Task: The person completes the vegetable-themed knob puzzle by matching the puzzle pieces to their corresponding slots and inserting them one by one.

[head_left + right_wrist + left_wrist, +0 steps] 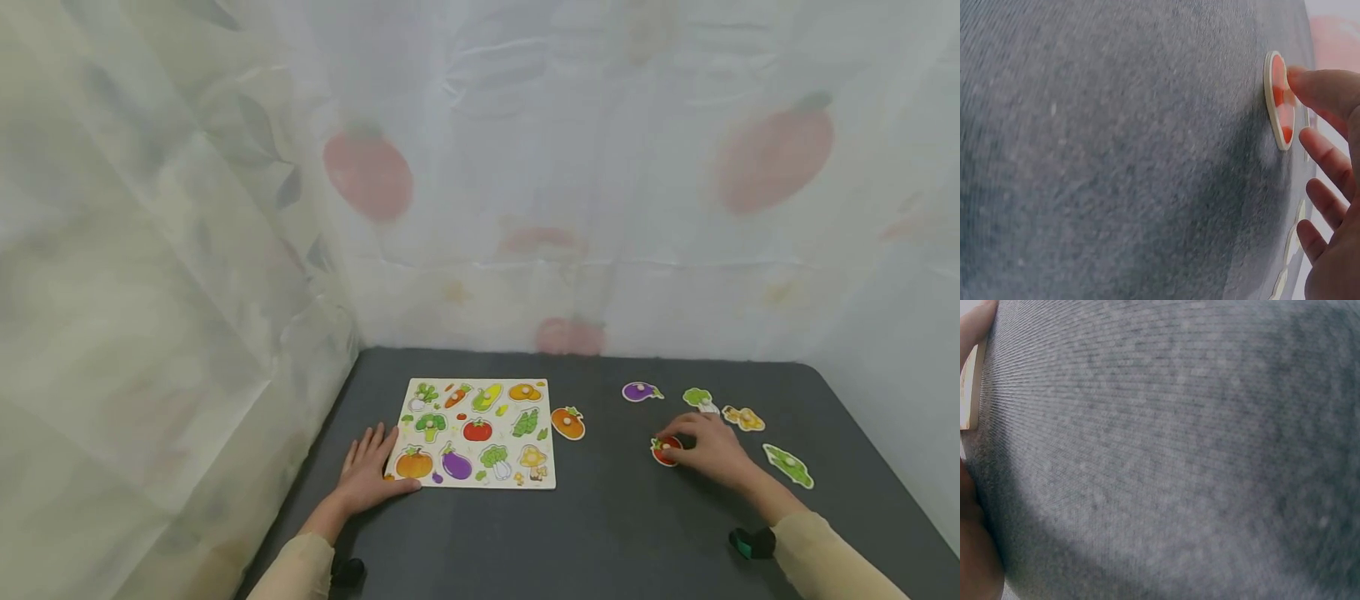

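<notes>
Where the dark gray tabletop (600,525) ends at the back, it meets a pale hanging curtain (480,300) printed with red fruit, and leafy fabric (165,333) closes off the left side. The vegetable puzzle board (504,433) lies flat near that left side, its near edge well back from the bottom of the view. Just beyond its right edge sits the pumpkin piece (567,425); whether the two touch cannot be told. A broad stretch of table runs between the pumpkin piece and the tomato piece (662,454), with more in front of both. Behind the tomato piece are the eggplant piece (641,392) and the bok choy piece (699,400); the mushroom piece (742,418) is beside the bok choy, and the pea pod piece (789,468) lies nearest the table's right edge.

The left hand (367,473) is spread out, fingers extended along the board's left edge, the thumb across its near left corner. The right hand (708,450) reaches in from the right, wrist bent, and pinches the tomato piece at its knob with thumb and forefinger; its other fingers curve loosely, off the piece. Whether the tomato piece is lifted or resting is unclear.
</notes>
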`<move>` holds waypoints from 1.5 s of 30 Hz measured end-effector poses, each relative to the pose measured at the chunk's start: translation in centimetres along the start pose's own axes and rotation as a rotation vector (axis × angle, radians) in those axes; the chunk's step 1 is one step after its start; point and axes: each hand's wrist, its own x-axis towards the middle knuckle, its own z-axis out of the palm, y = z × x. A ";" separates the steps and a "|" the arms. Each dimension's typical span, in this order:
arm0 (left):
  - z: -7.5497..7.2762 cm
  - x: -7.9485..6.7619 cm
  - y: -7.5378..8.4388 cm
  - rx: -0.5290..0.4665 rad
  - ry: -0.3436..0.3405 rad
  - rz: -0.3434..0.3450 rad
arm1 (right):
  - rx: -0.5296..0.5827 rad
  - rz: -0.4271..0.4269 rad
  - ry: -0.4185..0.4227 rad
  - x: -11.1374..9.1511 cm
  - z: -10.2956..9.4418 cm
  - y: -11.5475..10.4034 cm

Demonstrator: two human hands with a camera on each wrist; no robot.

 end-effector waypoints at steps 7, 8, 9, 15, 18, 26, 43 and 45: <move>0.3 0.1 -0.4 -0.017 0.018 0.005 | 0.017 0.033 0.011 -0.4 -0.3 0.3; 0.3 0.1 -0.4 -0.015 0.016 0.005 | 0.018 0.038 0.010 -0.4 -0.3 0.4; 0.3 0.1 -0.4 -0.012 0.014 0.005 | 0.016 0.041 0.011 -0.4 -0.2 0.4; -0.3 -0.1 0.4 0.003 0.003 -0.003 | 0.007 0.048 0.022 -0.4 -0.1 0.8; -0.5 -0.2 0.7 0.001 0.004 -0.006 | 0.006 0.049 0.024 -0.4 0.1 0.9; 0.3 0.1 -0.4 -0.010 0.016 0.008 | 0.028 0.061 0.022 -0.6 0.2 0.8; -0.2 0.1 0.2 -0.030 -0.026 -0.036 | 0.015 0.021 0.042 -0.7 0.6 0.9; -0.1 0.2 0.0 -0.022 -0.032 -0.039 | 0.016 0.021 0.045 -0.7 0.6 0.9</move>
